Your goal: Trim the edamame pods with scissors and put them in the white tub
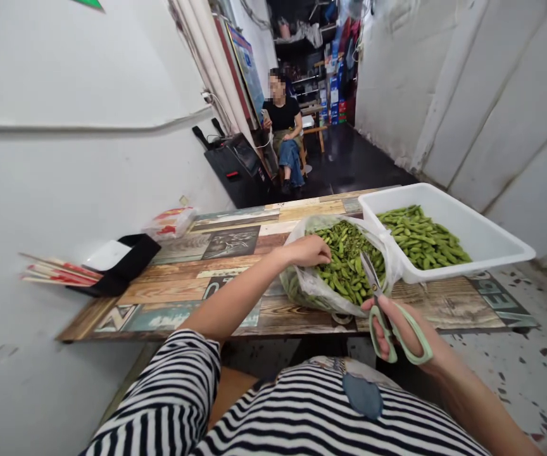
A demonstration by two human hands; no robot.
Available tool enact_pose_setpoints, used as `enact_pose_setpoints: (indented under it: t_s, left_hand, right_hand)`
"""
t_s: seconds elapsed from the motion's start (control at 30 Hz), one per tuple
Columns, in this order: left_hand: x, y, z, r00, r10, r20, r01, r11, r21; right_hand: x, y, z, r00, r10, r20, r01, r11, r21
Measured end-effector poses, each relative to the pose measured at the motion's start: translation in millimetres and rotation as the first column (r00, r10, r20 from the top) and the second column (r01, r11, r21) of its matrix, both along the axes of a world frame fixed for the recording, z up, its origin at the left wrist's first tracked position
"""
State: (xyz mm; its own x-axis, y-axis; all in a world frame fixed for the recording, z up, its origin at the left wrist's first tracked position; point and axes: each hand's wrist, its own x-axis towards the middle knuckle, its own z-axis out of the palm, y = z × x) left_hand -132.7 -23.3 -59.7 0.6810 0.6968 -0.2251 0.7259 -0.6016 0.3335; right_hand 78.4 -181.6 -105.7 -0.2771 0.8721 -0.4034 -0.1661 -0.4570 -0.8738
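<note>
While the right grip [412,330] holds scissors [373,277], left grip [309,251] at bagged pods [347,256], its hold unclear

The bag [298,286] (on the table [425,304]) sits left of the tub [489,244].

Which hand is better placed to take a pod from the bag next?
Left, I'd judge. The left hand is at the pods in the bag, with no tool visible in it. The right hand has its grip on the scissors, so it would probably need freeing first.
</note>
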Motion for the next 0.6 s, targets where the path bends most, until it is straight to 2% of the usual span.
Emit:
enact_pose_setpoints:
  t_s: [0.17, 0.37, 0.5, 0.6]
  left_hand:
    - [22.0, 2.0, -9.1, 0.999, -0.027, 0.042, 0.029, 0.998, -0.059]
    - [22.5, 1.2, -15.0, 0.980, -0.017, 0.200, 0.034, 0.996, -0.082]
    - [19.6, -2.0, -14.9, 0.930, 0.109, 0.351, -0.089, 0.993, -0.072]
    - [19.2, -7.5, -16.6, 0.807, 0.264, 0.528, -0.174, 0.961, -0.214]
  right_hand:
    - [0.8, -0.8, 3.3, 1.000, 0.003, 0.023, -0.003, 1.000, 0.025]
    - [-0.4, -0.6, 3.9, 1.000, 0.005, 0.017, -0.005, 1.000, 0.012]
    - [-4.6, 0.3, 7.3, 0.999, 0.021, 0.028, -0.022, 1.000, 0.018]
    - [-6.6, 1.7, 8.0, 0.999, 0.035, 0.037, -0.037, 0.999, 0.034]
